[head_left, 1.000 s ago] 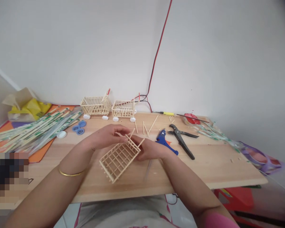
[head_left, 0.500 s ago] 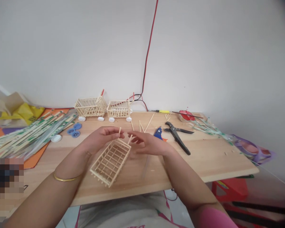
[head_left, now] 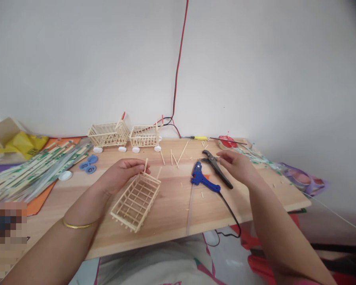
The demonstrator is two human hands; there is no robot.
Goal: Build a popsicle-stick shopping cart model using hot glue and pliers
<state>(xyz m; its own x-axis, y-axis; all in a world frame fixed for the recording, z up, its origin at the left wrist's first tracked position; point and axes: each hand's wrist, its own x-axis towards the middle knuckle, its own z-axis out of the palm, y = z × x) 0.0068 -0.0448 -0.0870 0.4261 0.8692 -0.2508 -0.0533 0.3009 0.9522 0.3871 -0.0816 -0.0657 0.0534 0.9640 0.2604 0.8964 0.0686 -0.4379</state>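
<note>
My left hand (head_left: 130, 171) pinches a corner post of a small open basket (head_left: 136, 202) built from thin wooden sticks. The basket is tilted over the table, its slatted floor visible, with two posts sticking up at the far end. My right hand (head_left: 233, 161) is at the black-handled pliers (head_left: 218, 171), fingers curled over one handle, which they hide. A blue hot glue gun (head_left: 204, 182) lies just left of the pliers, its black cord running off the table's front edge.
Two finished stick carts (head_left: 108, 136) with white wheels stand by the wall. Loose sticks (head_left: 174, 157), blue rings (head_left: 89, 164), a white cap (head_left: 65, 175) and bundled sticks (head_left: 44, 166) lie on the wooden table (head_left: 166, 221). A yellow-handled tool (head_left: 200, 137) lies at the back.
My right hand has left the basket and moved right to the pliers, uncovering the glue gun. My left hand keeps the basket in nearly the same place. The view has shifted slightly.
</note>
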